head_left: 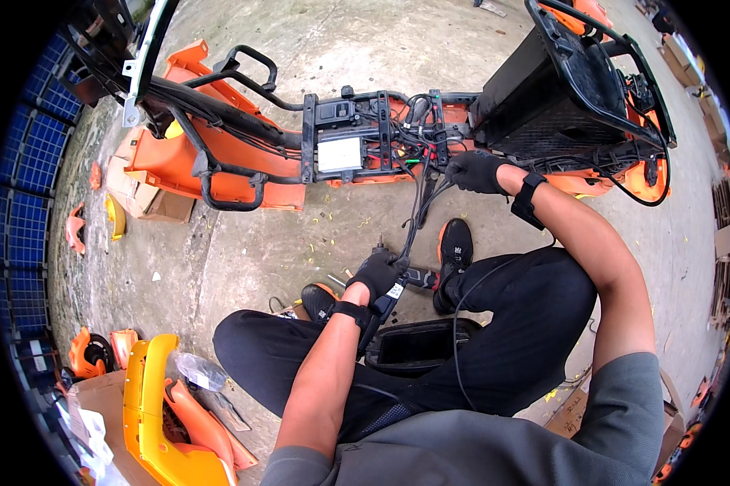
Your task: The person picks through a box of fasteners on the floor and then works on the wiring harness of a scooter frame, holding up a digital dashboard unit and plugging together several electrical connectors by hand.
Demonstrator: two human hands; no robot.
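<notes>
My left hand (376, 275), in a black glove, is closed around black cables (414, 231) and the top of a black elongated part with a white label (389, 298). These cables run up to the middle of a stripped scooter-like frame (385, 134). At the frame's near edge, my right hand (477, 172), also gloved, has its fingers curled at the cable bundle; exactly what they pinch is hidden. Close to the right fingers lies a tangle of wires and connectors (414, 134). A white-labelled silver box (340, 154) sits in the frame to the left.
A tool with a dark grip (420, 278) lies beside my left hand, partly hidden. Between my legs sits an open black tray (414, 347). Orange panels (166, 166) and a tall black housing (527, 89) flank the frame. Yellow body parts (150, 405) lie at lower left.
</notes>
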